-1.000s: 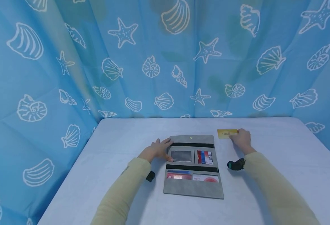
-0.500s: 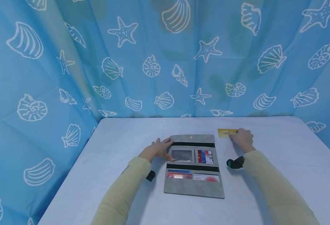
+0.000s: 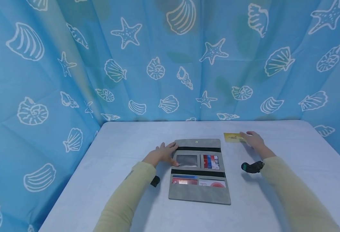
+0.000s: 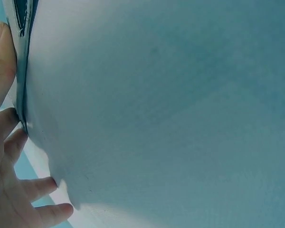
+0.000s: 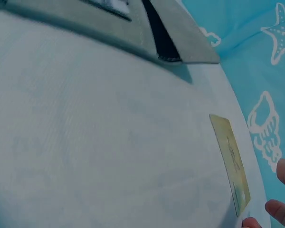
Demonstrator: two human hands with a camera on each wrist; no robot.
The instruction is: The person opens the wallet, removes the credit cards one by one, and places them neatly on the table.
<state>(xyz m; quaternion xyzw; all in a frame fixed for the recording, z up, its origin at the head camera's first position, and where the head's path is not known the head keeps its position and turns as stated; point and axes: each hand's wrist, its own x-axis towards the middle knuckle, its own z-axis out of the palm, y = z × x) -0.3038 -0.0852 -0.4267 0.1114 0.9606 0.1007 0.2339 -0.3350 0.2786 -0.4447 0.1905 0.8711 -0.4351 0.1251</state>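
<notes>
A grey wallet (image 3: pixel 199 195) lies unfolded on the white-covered table, with several cards in its slots and a window pocket on its middle panel. My left hand (image 3: pixel 162 154) rests on the wallet's left edge, fingers spread; in the left wrist view some fingertips touch the tablecloth beside it. A yellow card (image 3: pixel 230 137) lies flat to the right of the wallet's top panel. At the card's right end is my right hand (image 3: pixel 254 140), its fingers extended. The right wrist view shows the right hand's fingers (image 5: pixel 281 212) apart, with one fingertip close to the yellow card's near end.
Blue curtains (image 3: pixel 181 106) with white shell and starfish prints hang behind and to the left of the table (image 3: pixel 129 138). Each wrist carries a small black camera, such as the right camera (image 3: pixel 252 167) beside the sleeve.
My right hand has loosened from the yellow card's end, and its wrist has shifted right. The card stays in place. The left hand and wallet have not visibly moved.
</notes>
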